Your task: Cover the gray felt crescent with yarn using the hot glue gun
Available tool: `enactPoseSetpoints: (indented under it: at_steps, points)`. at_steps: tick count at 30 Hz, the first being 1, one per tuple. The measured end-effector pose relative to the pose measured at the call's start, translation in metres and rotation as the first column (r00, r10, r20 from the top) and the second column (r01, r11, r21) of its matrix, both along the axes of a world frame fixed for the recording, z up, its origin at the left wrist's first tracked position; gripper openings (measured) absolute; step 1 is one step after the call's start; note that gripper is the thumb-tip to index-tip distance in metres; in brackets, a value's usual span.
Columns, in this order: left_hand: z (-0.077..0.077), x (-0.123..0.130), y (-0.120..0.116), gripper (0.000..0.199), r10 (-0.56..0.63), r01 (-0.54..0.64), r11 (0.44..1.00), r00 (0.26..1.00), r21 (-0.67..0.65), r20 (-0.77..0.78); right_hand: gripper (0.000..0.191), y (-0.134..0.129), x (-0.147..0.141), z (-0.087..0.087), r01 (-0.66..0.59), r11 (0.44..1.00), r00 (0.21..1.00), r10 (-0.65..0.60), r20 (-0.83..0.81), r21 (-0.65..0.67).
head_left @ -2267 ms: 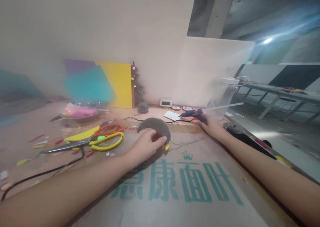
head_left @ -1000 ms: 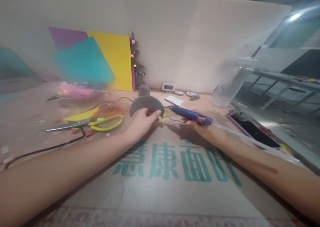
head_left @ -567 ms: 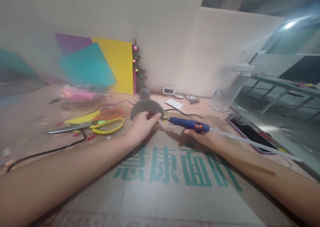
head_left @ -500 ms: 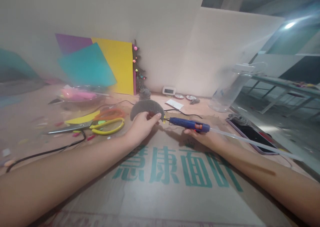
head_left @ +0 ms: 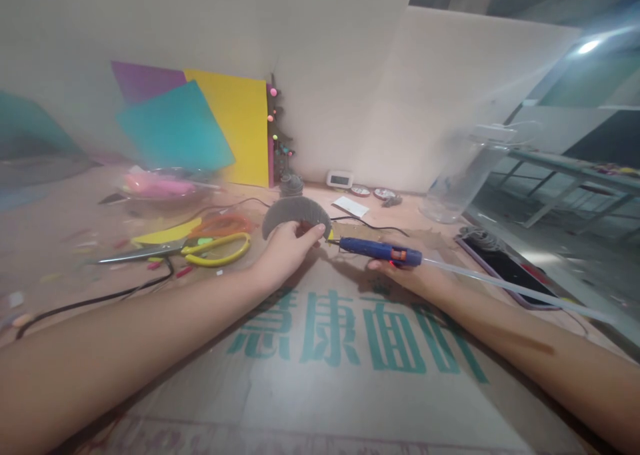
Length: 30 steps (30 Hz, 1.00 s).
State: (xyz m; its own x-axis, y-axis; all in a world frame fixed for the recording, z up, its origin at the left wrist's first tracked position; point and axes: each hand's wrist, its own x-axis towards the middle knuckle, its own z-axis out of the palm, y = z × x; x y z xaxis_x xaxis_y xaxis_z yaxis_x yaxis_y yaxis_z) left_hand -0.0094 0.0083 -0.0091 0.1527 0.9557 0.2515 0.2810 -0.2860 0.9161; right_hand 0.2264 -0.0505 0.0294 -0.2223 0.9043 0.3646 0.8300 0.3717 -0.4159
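A person's left hand (head_left: 293, 247) grips a grey crescent (head_left: 293, 211) at the center of the frame, thumb and fingers closed on its lower edge. The right hand (head_left: 413, 275), just right of center, holds a blue glue gun (head_left: 377, 249), its nozzle pointing left at a yellow patch (head_left: 331, 235) on the crescent's right end; whether nozzle and patch touch cannot be told. A red light glows on the underside of the gun, and a long clear glue stick (head_left: 510, 285) runs from its rear toward the right edge. Below the hands, a sheet (head_left: 350, 398) printed with green characters covers the counter (head_left: 413, 205). At center left lie scissors (head_left: 187, 247) with yellow handles, beside orange handles (head_left: 225, 223) and scattered bright scraps. A bowl (head_left: 173, 198) with pink contents sits farther back. In the upper left, purple, blue and yellow boards (head_left: 250, 131) lean against the wall (head_left: 345, 75) next to a small tree (head_left: 280, 138) dotted with colored balls. A white clock (head_left: 340, 179) stands behind the gun; at right, a phone (head_left: 505, 268) lies near a clear jug (head_left: 453, 181).
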Motion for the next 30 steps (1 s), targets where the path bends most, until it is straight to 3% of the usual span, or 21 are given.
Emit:
enactPoseSetpoints:
  at_steps: [30]
  points:
    - [0.0046,0.0007,-0.0053,0.046,0.014,-0.015,1.0,1.0,-0.024,-0.021,0.036,-0.0012,0.0005,-0.0015,0.044,0.999,0.998,-0.045,0.036,0.014]
